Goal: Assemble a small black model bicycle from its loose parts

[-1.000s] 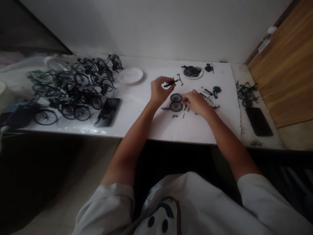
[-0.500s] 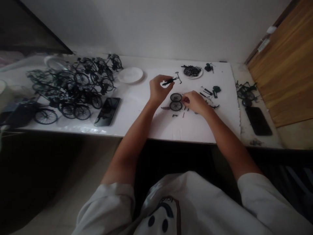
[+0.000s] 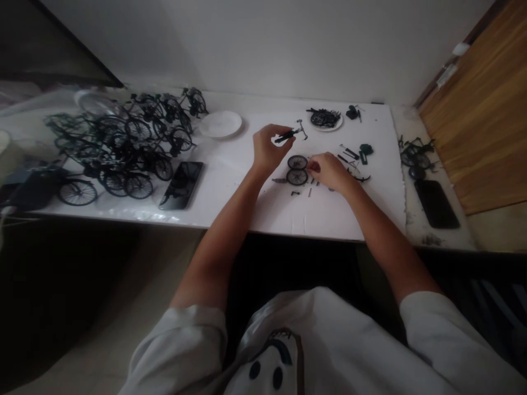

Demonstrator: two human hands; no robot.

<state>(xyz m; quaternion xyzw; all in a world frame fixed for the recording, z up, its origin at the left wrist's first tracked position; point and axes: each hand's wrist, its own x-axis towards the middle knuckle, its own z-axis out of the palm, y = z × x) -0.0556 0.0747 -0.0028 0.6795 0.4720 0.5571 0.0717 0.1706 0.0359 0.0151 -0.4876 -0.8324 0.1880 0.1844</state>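
Note:
Between thumb and fingers, my left hand (image 3: 267, 145) pinches a dark model bicycle frame (image 3: 286, 136) above the white board. Silver handlebars (image 3: 302, 129) stick out from its right end. My right hand (image 3: 323, 169) is low over the board with its fingertips pressed together; whatever is in them is too small or hidden to make out. Just left of those fingertips lie two small spoked wheels (image 3: 297, 176), one behind the other. Several tiny parts (image 3: 295, 193) are scattered in front of the right hand. Dark strips and a green part (image 3: 365, 150) lie beyond it.
Many assembled model bicycles (image 3: 123, 142) crowd the left side, beside a phone (image 3: 181, 185) and a white plate (image 3: 221, 124). Another plate (image 3: 329, 127) at the back holds dark parts. At the right are a model bicycle (image 3: 415, 152) and a dark phone (image 3: 436, 204).
Both hands keep nearly the same pose and place. The whole view has shifted very slightly; the bicycle frame stays in my left hand.

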